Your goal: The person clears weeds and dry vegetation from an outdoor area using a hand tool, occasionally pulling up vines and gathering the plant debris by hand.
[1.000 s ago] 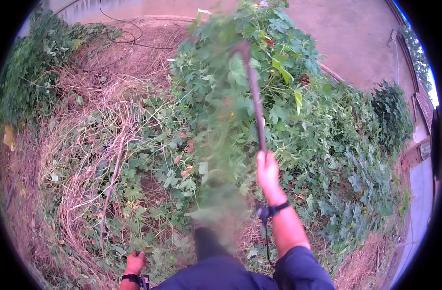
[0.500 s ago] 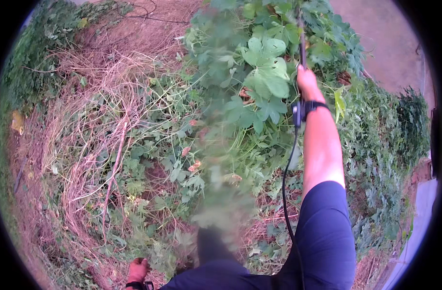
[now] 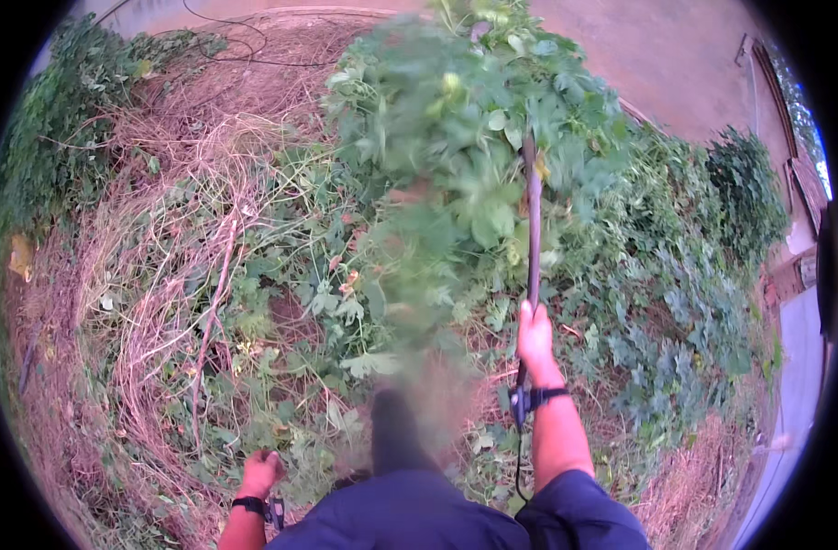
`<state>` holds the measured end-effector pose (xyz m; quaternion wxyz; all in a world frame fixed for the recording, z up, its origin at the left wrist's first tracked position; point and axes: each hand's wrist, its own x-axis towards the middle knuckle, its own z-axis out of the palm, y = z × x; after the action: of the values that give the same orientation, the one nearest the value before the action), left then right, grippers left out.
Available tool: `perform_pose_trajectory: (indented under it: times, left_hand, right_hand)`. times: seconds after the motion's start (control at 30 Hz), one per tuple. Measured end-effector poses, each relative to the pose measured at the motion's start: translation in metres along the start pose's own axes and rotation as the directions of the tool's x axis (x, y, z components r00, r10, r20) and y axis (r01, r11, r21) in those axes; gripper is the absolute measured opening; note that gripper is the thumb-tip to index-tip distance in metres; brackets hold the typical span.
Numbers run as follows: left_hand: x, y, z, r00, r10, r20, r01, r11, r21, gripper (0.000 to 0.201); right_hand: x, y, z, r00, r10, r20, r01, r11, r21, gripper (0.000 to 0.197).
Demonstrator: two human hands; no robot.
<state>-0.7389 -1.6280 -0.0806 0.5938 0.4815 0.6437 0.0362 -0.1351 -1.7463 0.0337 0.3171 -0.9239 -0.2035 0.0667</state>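
Observation:
My right hand [image 3: 536, 344] is closed around the lower part of a long, slightly bent wooden stick [image 3: 534, 215]. The stick points away from me, and its far end is hidden among broad green leaves [image 3: 492, 119] on a tall heap of vines. At the lower left, my left hand [image 3: 261, 474] hangs low in a loose fist beside leaves, with nothing visible in it. Each wrist wears a black strap with a small device; a cable runs down from the right one. Blurred foliage fills the middle of the view.
Dry tangled stems [image 3: 176, 275] cover the ground at left, with a thin bare branch [image 3: 215, 312] lying across them. A dark cable [image 3: 254, 55] loops at the far left. Dense vines spread at right, beside a pale strip [image 3: 790, 422]. Bare ground [image 3: 657, 55] stretches beyond the heap.
My right hand has drawn back toward me and slightly left with the stick, showing more of its length. The leafy vines around its far end have shifted. My left hand has risen slightly.

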Motion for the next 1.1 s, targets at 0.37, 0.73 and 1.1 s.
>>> perform_pose_trajectory:
  times: [0.37, 0.73, 1.1]
  left_hand:
    - [-0.029, 0.0, -0.024, 0.998, 0.002, 0.064, 0.0, 1.0, -0.022, 0.025]
    - [0.007, 0.008, -0.006, 0.995, -0.098, 0.038, 0.098, 0.995, -0.001, 0.024]
    - [0.033, 0.076, 0.02, 0.981, -0.191, -0.014, 0.19, 0.98, -0.051, 0.026]
  right_hand:
    - [-0.255, 0.104, -0.002, 0.986, 0.148, 0.072, -0.152, 0.987, 0.055, 0.027]
    - [-0.127, 0.058, -0.021, 0.986, 0.141, -0.087, -0.119, 0.967, 0.223, 0.031]
    - [0.277, -0.231, -0.087, 0.944, -0.136, -0.3, 0.263, 0.859, 0.439, 0.042]
